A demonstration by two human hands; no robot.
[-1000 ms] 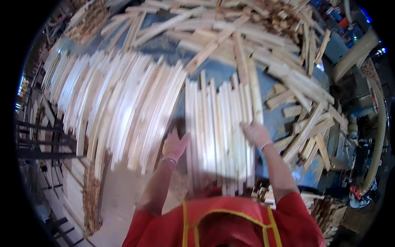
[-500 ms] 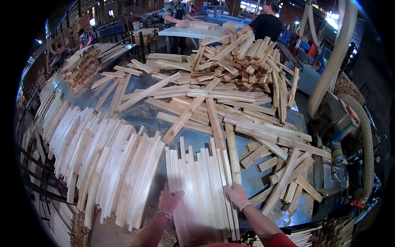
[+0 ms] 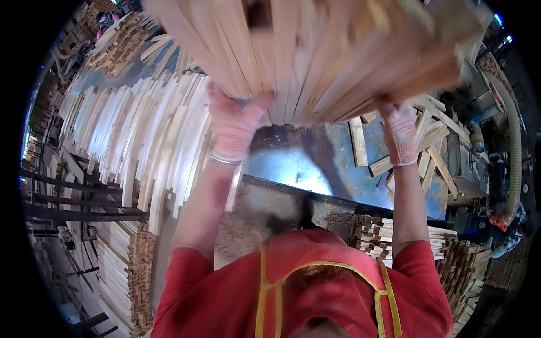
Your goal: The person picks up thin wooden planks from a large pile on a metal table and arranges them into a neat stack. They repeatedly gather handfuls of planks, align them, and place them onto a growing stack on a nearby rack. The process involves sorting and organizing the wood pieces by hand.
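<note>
bundle (image 3: 298,62): wooden strips side by side, raised above the surface, top centre of the frame, far right end blurred
left hand (image 3: 236,124): grip clamped on the bundle's lower left
right hand (image 3: 402,132): grip clamped on the bundle's lower right, fingertips hidden
surface (image 3: 267,160): blue, carrying a strip row (image 3: 152,135) at left, loose pieces (image 3: 358,142) at right
stacks: strips piled lower left (image 3: 141,281) and lower right (image 3: 375,236)

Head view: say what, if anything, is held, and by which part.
A bundle of wooden strips: the left hand toward its left side, the right hand toward its right, both near its lower edge.
</note>
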